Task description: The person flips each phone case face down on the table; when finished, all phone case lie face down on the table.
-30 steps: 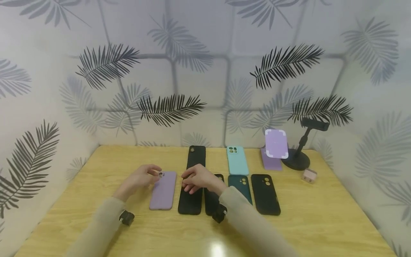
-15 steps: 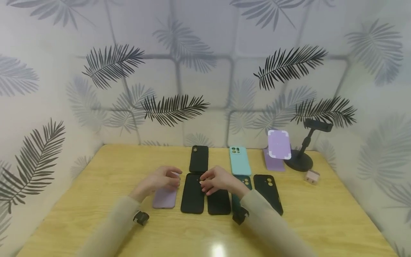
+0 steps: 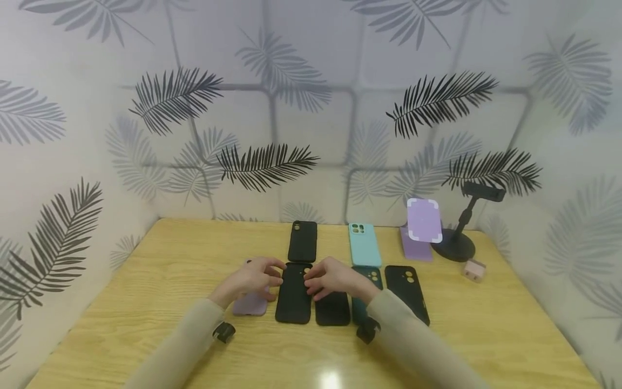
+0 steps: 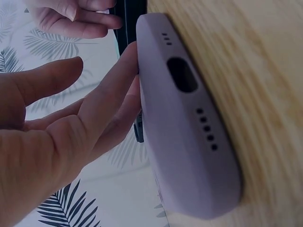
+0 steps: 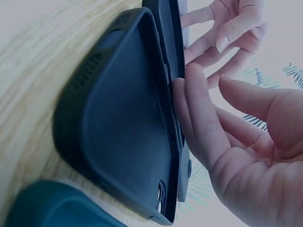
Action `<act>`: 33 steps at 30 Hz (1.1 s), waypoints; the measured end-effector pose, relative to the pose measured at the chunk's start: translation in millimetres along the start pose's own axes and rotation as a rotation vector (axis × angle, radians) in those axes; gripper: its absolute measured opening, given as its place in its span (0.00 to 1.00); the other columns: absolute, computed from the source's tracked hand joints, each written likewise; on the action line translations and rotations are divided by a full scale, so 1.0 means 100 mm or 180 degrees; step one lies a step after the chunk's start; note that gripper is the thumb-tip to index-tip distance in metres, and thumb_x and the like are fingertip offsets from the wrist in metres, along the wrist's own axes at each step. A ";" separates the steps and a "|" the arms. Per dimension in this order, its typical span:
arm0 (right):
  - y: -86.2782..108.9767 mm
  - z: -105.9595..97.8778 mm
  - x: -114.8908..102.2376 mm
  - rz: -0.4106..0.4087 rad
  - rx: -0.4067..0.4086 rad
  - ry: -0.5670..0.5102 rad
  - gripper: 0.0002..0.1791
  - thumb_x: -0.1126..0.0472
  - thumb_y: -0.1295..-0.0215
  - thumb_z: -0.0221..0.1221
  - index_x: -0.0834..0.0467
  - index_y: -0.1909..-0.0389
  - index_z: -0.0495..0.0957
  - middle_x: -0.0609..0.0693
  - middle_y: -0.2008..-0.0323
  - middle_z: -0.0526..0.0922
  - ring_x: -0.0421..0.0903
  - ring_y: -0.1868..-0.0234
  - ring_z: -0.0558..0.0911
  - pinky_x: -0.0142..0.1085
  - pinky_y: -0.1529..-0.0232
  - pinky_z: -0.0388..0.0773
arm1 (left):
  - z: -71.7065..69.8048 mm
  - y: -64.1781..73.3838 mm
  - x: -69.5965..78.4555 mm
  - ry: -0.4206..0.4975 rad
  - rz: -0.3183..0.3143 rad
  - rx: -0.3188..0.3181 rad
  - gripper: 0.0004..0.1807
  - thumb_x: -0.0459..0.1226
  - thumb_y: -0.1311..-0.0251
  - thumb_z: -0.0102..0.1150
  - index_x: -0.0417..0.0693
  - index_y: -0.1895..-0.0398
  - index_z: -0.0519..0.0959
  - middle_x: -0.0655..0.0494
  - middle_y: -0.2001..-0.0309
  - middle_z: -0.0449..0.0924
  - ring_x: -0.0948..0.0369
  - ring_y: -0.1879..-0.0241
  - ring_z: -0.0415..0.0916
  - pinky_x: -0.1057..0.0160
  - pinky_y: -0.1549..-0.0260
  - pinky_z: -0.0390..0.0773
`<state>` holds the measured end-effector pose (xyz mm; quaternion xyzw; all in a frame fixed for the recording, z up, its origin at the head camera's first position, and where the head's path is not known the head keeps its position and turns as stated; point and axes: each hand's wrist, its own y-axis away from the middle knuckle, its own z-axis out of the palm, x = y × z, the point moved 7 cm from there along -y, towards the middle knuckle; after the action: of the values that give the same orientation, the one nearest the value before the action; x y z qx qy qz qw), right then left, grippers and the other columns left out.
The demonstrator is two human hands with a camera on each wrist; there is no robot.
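A black phone case (image 3: 293, 297) lies between my two hands in the front row, in the head view. My left hand (image 3: 251, 281) is over the purple phone case (image 3: 250, 309), fingers extended toward the black one's left edge. In the left wrist view its fingertips are right at the purple case (image 4: 184, 142), thumb apart. My right hand (image 3: 332, 276) reaches over a second black case (image 3: 332, 312), fingertips at the middle case's right edge. Seen from the right wrist, the second case (image 5: 128, 109) lies hollow side up beneath loosely straight fingers.
Further right in the row lie a dark teal case (image 3: 373, 274) and another black case (image 3: 407, 292). Behind stand out a small black case (image 3: 302, 241) and a turquoise one (image 3: 365, 246). A purple stand (image 3: 424, 220), a black stand (image 3: 454, 246) and a pink charger plug (image 3: 474, 270) are at the right.
Both hands have moved right, the left from beside the purple case to over it. The middle black case, which overlapped the rear one, now lies separately below it. The head view has shifted slightly.
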<state>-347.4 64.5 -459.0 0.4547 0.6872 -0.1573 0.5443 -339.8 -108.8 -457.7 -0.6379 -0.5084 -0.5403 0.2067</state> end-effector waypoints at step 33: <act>0.09 -0.08 -0.04 0.0036 0.0065 0.0128 0.18 0.65 0.29 0.55 0.71 0.43 0.76 0.65 0.48 0.82 0.54 0.56 0.87 0.40 0.60 0.87 | -0.01 -0.03 0.00 0.0003 -0.0052 0.0129 0.24 0.29 0.32 0.53 0.38 0.34 0.68 0.34 0.37 0.69 0.46 0.43 0.76 0.54 0.56 0.85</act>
<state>-345.3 73.1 -449.7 0.4672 0.6937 -0.1521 0.5266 -343.2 -108.4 -458.3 -0.6292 -0.5243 -0.5319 0.2154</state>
